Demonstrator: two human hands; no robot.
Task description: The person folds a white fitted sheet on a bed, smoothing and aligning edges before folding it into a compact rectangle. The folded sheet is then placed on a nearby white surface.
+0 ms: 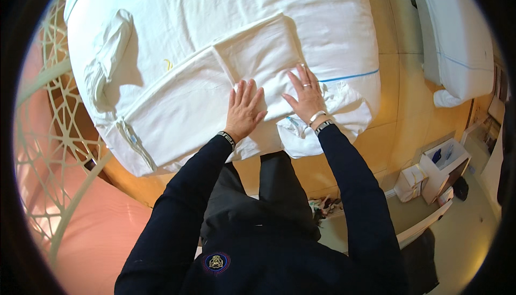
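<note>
A large folded white cloth [177,109], probably bed linen, lies across the near end of a bed [169,13] covered in white. My left hand [244,111] rests flat on the cloth, fingers spread, just right of a raised fold. To its right, my right hand [305,95] presses palm down on the cloth's right part, fingers apart, with a ring and a bracelet on it. Beneath my right wrist is a bunched white cloth [350,107] with a tag that bears writing. Neither hand grips anything.
A crumpled white cloth [111,49] lies at the bed's left side. Beyond stands a pale lattice screen [66,109] over a pink surface [105,222]. At right are a second white-covered bed [455,29], a white box [411,182] and an open white bin-like container [445,156].
</note>
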